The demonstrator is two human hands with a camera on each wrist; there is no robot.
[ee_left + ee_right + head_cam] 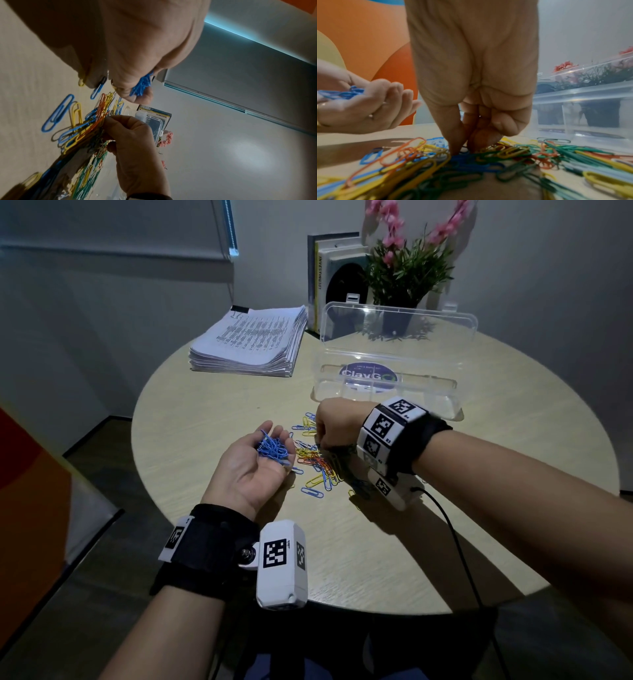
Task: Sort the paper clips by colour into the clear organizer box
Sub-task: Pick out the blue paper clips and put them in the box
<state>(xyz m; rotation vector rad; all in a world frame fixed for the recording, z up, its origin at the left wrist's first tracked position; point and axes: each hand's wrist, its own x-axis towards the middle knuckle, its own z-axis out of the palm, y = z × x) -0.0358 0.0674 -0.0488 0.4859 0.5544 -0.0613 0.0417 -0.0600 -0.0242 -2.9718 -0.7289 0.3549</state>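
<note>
A heap of mixed paper clips (317, 463) in blue, yellow, orange and green lies mid-table, close up in the right wrist view (505, 152). My left hand (260, 463) is palm up just left of the heap, and a bunch of blue clips (272, 448) (342, 93) rests in its cupped palm. My right hand (334, 426) points down into the heap. Its thumb and forefinger (453, 142) pinch together at a clip among the blue ones, and the other fingers are curled. The clear organizer box (445, 405) stands open behind the heap, its lid (397, 323) upright.
The table (205, 412) is round and pale wood. A stack of printed papers (250, 344) lies at the back left. Books (329, 275) and a potted plant with pink flowers (404, 268) stand behind the box. A black cable (455, 535) trails from my right wrist over the front edge.
</note>
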